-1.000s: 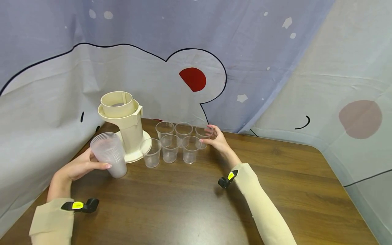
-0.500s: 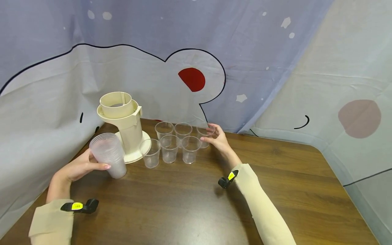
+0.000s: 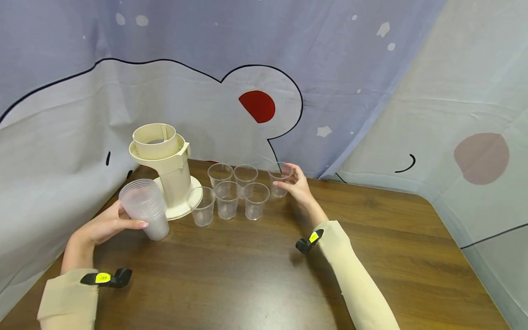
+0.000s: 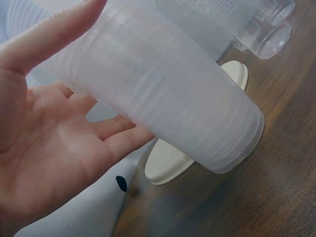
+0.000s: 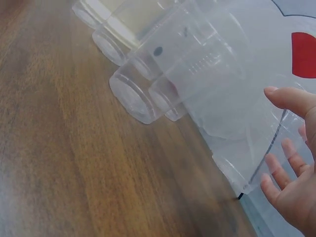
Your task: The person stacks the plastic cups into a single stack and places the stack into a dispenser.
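Observation:
My left hand (image 3: 103,223) grips a tilted stack of nested clear plastic cups (image 3: 147,206), thumb across the near side; in the left wrist view the stack (image 4: 168,89) slants with its bases down and right. At the back of the table, my right hand (image 3: 300,187) holds a single clear plastic cup (image 3: 278,182), fingers behind and thumb at the near side of its upper part. To the left of that cup stand two more in the back row, such as this cup (image 3: 245,176). A front row holds three cups, the rightmost cup (image 3: 255,201) nearest my right hand.
A cream plastic holder (image 3: 175,178) with a round base and a ring-shaped top stands behind the stack, left of the cups. The brown wooden table (image 3: 231,270) meets a printed cloth curtain (image 3: 198,105) along its back and left.
My right hand has drawn the back-right cup rightward and slightly back, widening the gap beside its neighbour. The left hand keeps its hold on the stack, almost still.

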A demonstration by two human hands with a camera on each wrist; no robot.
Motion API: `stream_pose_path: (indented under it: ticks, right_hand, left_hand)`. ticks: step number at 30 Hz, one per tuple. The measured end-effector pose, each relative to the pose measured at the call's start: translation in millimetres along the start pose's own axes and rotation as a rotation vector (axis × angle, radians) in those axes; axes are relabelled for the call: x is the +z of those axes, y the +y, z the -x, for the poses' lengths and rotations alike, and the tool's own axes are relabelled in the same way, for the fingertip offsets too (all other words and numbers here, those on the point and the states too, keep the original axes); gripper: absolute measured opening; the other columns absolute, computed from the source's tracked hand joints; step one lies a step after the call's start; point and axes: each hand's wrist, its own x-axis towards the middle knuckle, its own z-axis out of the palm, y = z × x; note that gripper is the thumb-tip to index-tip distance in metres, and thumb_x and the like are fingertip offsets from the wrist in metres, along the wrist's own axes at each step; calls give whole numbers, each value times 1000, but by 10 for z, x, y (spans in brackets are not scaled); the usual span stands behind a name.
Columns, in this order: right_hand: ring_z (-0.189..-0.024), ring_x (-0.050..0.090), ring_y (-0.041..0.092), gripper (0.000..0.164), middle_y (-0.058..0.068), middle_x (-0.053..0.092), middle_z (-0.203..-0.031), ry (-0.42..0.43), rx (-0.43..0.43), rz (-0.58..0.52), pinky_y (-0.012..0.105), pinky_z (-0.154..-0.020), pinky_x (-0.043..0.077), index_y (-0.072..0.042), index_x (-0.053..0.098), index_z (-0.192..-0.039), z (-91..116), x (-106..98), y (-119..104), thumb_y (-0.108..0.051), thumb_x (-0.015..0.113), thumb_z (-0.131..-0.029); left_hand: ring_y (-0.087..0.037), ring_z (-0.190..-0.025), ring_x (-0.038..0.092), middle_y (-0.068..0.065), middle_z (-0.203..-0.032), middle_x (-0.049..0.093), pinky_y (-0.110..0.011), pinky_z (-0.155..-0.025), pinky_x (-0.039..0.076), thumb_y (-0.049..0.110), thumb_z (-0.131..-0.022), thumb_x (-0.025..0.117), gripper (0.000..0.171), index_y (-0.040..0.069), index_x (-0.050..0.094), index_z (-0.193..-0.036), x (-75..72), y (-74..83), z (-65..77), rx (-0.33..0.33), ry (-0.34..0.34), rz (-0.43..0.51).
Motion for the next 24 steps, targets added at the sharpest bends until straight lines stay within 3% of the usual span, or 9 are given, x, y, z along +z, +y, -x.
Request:
stream_pose_path:
  ticks: [6, 13, 20, 24]
  right_hand:
    - [-108, 51, 21, 72, 30, 44, -136, -47, -56, 34, 32, -100, 39, 2, 37, -140, 102, 8, -232, 8, 72, -77]
    - [-125, 42, 47, 72, 30, 46, -132, -87, -144, 133, 53, -105, 35, 7, 35, -139, 215, 56, -456, 7, 72, -77]
    - [-126, 43, 43, 71, 27, 50, -130, -92, -195, 170, 45, -97, 38, 4, 39, -137, 272, 103, -611, 3, 75, -76]
    - [-127, 43, 40, 70, 25, 50, -131, -96, -225, 176, 45, -100, 37, 2, 40, -137, 315, 144, -719, 1, 75, -76]
  left_hand:
    - [1, -102, 57, 16, -115, 58, -16, -81, 48, -12, -80, 62, 68, 28, 36, -129, -9, -19, -3, 4, -4, 3]
    - [2, -103, 55, 17, -116, 57, -15, -81, 47, -11, -80, 63, 69, 28, 35, -129, -15, -19, -10, 0, 5, -23]
    - [3, -102, 55, 17, -115, 56, -15, -81, 47, -11, -80, 63, 70, 29, 34, -129, -16, -24, -1, -9, 11, -27]
    - [3, -102, 55, 17, -115, 56, -15, -82, 47, -10, -80, 63, 70, 29, 34, -129, -17, -24, -1, -15, 13, -25]
